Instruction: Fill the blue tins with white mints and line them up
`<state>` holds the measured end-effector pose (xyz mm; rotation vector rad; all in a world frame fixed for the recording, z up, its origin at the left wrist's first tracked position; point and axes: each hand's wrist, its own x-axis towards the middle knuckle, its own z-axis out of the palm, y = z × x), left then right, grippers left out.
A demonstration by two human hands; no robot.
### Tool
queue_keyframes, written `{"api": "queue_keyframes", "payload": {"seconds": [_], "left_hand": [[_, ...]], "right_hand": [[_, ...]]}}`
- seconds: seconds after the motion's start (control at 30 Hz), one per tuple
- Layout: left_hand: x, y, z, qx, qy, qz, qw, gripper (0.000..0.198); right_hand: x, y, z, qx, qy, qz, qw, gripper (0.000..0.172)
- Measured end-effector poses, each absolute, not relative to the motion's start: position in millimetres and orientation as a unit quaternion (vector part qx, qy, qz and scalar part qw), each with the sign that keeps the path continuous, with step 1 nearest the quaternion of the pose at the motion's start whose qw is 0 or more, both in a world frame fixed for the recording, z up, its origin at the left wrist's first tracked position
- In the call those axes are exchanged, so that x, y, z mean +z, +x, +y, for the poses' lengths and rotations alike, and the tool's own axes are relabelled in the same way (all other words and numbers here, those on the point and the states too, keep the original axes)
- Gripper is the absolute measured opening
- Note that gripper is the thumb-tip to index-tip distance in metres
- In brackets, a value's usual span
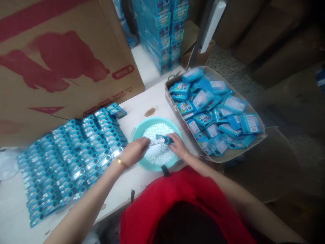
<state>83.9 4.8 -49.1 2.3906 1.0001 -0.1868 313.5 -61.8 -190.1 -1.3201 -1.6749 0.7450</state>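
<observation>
A small blue box (pixel 162 138) is gripped in my right hand (pixel 178 146), held over a mint-green basin (pixel 134 135). Small white pellets (pixel 158 156) lie heaped in that basin. On its left side my left hand (pixel 137 150) hovers above the pellets, its fingers closed together close to the box's end. Whatever those fingers pinch is too small and blurred to make out.
Rows of small blue boxes (pixel 73 152) cover the table's left side. A large cardboard carton (pixel 76 51) stands behind them. To the right, an open carton (pixel 177 113) holds many blue packs. Wrapped blue packs (pixel 159 37) are stacked at the back.
</observation>
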Motion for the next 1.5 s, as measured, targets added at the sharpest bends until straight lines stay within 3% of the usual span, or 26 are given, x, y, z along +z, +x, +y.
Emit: {"api": "queue_keyframes", "payload": {"seconds": [0.17,0.37,0.47,0.6,0.73,0.93,1.1,1.27,1.5], "left_hand": [[-17,126,-4,-0.216,0.899,0.366,0.106,0.024],[-1,133,-10,-0.203,0.909,0.360,0.056,0.028],[-32,108,5,-0.150,0.894,0.416,0.070,0.025],[-119,81,28,-0.121,0.845,0.502,0.139,0.027],[-194,95,20,-0.113,0.836,0.487,0.228,0.033],[-221,118,-25,-0.065,0.833,0.422,0.351,0.031],[-207,108,-33,-0.030,0.812,0.392,0.431,0.029],[-150,80,-19,0.039,0.787,0.387,0.479,0.028],[-60,78,5,-0.009,0.855,0.391,0.340,0.020]], "right_hand": [[-193,304,-62,0.284,-0.523,-0.682,0.424,0.044],[-198,306,-63,0.293,-0.526,-0.674,0.429,0.042],[-199,312,-65,0.301,-0.537,-0.662,0.427,0.042],[-194,318,-64,0.307,-0.561,-0.630,0.441,0.038],[-188,321,-61,0.303,-0.574,-0.611,0.454,0.034],[-184,324,-56,0.302,-0.595,-0.580,0.467,0.031],[-187,326,-50,0.313,-0.611,-0.553,0.472,0.036],[-185,327,-50,0.310,-0.605,-0.558,0.476,0.033],[-186,316,-56,0.315,-0.554,-0.622,0.455,0.032]]}}
